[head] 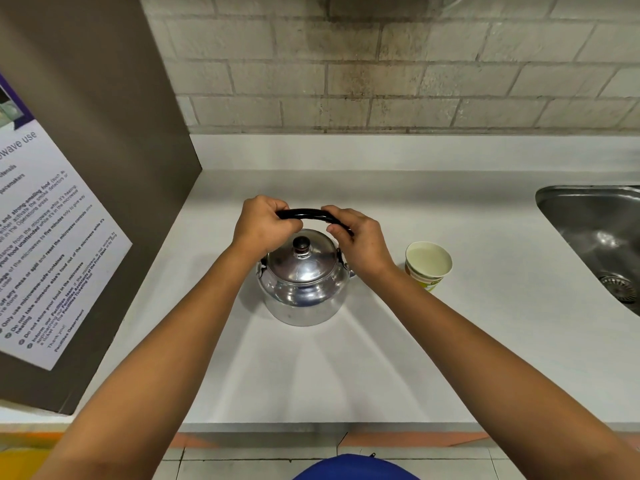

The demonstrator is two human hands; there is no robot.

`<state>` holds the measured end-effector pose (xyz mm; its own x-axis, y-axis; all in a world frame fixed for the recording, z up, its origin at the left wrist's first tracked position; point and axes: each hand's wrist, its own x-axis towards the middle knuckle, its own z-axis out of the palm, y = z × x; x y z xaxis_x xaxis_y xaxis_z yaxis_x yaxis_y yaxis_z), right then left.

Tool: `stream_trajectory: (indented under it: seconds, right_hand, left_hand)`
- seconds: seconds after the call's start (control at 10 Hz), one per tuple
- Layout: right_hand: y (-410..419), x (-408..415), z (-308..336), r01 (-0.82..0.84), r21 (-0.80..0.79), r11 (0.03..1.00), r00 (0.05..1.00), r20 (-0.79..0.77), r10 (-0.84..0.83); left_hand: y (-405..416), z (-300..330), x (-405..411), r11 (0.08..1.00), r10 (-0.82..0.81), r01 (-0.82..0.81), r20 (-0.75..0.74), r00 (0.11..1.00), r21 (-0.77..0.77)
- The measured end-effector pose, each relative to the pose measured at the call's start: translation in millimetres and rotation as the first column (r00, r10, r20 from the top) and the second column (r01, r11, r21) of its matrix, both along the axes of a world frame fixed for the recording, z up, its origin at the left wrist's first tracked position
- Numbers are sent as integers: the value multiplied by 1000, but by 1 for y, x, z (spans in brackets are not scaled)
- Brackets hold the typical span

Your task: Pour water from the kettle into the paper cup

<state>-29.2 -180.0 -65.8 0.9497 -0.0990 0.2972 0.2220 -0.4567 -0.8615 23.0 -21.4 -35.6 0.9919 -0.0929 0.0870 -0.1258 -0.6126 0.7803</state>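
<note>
- A pale grey desk (450, 341) fills the middle of the frame.
- A steel sink (595, 230) with a drain strainer (620, 287) sits at the right edge.
- A brown panel at the left carries a printed microwave notice (45, 244).
- A stained brick wall (381, 64) runs across the top.
- Tiled floor (242, 462) shows along the bottom.

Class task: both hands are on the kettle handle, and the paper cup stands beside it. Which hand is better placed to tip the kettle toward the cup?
Probably the right hand: it grips the handle on the side nearest the paper cup. The left hand holds the far end of the kettle.
</note>
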Motion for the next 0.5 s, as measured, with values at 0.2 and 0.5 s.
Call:
stream_trajectory:
  seconds: [0.2, 0.5]
  right_hand:
    - [0, -1, 2, -20, -8, 1000, 999, -29, 19]
    - [0, -8, 26, 37, -254, 967, 998, -31, -46]
  left_hand:
    - [1, -3, -3, 1000, -9, 7, 79, 997, 30]
    - [11, 17, -11, 931, -323, 297, 98, 941, 211]
